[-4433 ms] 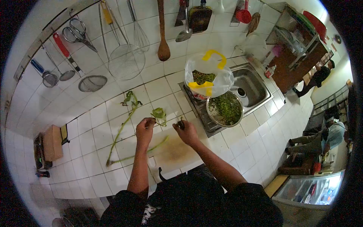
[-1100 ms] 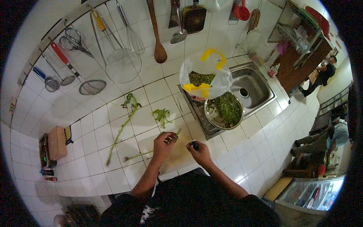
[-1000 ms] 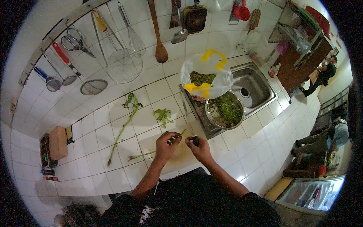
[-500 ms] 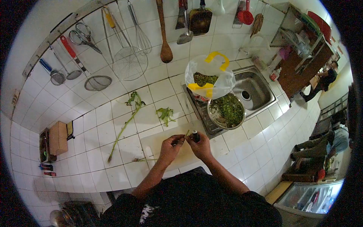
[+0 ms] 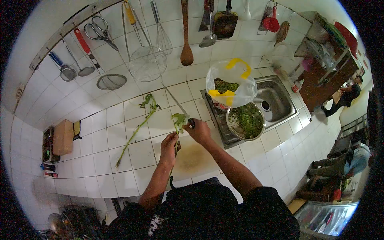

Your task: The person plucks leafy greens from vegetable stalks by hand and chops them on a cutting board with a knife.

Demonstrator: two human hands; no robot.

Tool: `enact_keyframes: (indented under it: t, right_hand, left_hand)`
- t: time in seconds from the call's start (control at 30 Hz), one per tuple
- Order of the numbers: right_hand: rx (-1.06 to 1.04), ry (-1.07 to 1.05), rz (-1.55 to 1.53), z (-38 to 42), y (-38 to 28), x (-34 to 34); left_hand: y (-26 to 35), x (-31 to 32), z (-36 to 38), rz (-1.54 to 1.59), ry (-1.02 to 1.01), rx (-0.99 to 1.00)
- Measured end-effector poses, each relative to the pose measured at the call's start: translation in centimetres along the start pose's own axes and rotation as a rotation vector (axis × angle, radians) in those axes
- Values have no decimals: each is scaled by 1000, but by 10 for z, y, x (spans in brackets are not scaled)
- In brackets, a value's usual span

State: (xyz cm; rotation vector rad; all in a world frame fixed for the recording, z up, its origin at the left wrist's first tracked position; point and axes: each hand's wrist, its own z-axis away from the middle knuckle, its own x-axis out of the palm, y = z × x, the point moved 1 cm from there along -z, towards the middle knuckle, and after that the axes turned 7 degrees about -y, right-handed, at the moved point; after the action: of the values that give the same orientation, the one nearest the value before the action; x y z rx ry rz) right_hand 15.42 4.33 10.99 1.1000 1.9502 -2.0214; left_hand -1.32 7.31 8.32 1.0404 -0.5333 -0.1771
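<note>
My right hand (image 5: 199, 133) is closed round the black handle of a knife (image 5: 176, 100), its long blade pointing up and left over the counter. My left hand (image 5: 169, 149) grips a thin plant stem (image 5: 171, 173), which runs down past the wrist. Green leaves (image 5: 178, 120) show just above the left fingers, right at the right hand's fingertips. Below both hands lies a pale, stained cutting board (image 5: 196, 160). To the left, a long leafy stalk (image 5: 138, 129) rests on the white tiles.
A steel bowl of chopped greens (image 5: 252, 122) stands right of my hands. Behind it is a plastic bag (image 5: 236, 84) with yellow handles, next to the sink (image 5: 282, 110). Utensils, including a wooden spoon (image 5: 186, 54), hang on the wall. Other people (image 5: 352, 160) are far right.
My hands have moved from close together over the board up to the leaves. The knife blade now shows plainly, and the thin stem has left the board for my left hand. The view has shifted slightly.
</note>
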Motion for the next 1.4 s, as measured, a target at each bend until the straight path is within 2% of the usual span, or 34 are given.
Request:
enact_keyframes:
  t: [0.07, 0.13, 0.2, 0.27, 0.33, 0.4, 0.53, 0.63, 0.7, 0.73, 0.8, 0.87, 0.93, 0.97, 1.03, 1.07, 1.13, 1.17, 1.2, 1.27, 1.33, 1.4]
  right_hand:
    - [-36, 19, 46, -13, 4, 4]
    - [-48, 19, -98, -15, -5, 2]
    - [-1, -57, -115, -2, -10, -2]
    - [92, -133, -347, 19, -9, 0]
    - [71, -115, -323, 35, -14, -1]
    - [114, -302, -223, 47, -8, 2]
    - [132, -194, -338, 56, -8, 6]
    - [153, -160, -406, 56, -5, 6]
    - [174, -143, -463, 58, -1, 7]
    - [201, -132, -520, 61, 3, 8]
    - [195, -83, -501, 67, 14, 12]
    - [189, -33, -481, 77, 18, 12]
    - [374, -26, -604, 92, 20, 7]
    - [370, -22, -604, 99, 29, 8]
    - [245, 43, -534, 115, 50, 9]
    - [239, 44, -536, 124, 58, 8]
    - [313, 26, -270, 139, 70, 0]
    - [309, 32, -273, 147, 75, -2]
    - [347, 8, -265, 155, 77, -5]
    - [393, -7, -256, 172, 84, -10]
    - [543, -125, -225, 186, 88, -15]
    - [535, -100, -174, 200, 84, -20]
  left_hand:
    - [3, -1, -2, 19, -49, 71]
    - [13, 2, 1, 49, -59, 70]
    - [17, 4, -2, 87, -67, 65]
    - [18, 6, -9, 34, -75, 101]
    - [26, 14, -11, 66, -97, 109]
    - [35, 27, -12, 96, -132, 112]
    - [41, 43, -14, 36, -105, 129]
    - [33, 39, -17, 39, -169, 112]
    - [26, 39, -13, -227, -142, 244]
    - [17, 34, -12, -228, -144, 247]
    - [-1, 23, -6, -476, -223, 201]
    - [-10, 18, 7, -476, -276, 146]
    - [-35, 8, 13, -349, -329, -24]
    - [-49, 3, 15, -351, -332, -20]
    - [-66, -3, 14, -609, -342, 56]
    - [-68, -3, 14, -613, -340, 62]
    - [-60, 5, 20, -936, -168, 172]
    - [-70, -2, 10, -987, -145, 271]
    - [-71, -4, 8, -991, -149, 276]
    - [-72, -4, 6, -1223, -116, 435]
    - [-79, -5, 0, -1247, -81, 448]
    - [-83, -4, -1, -1271, -47, 457]
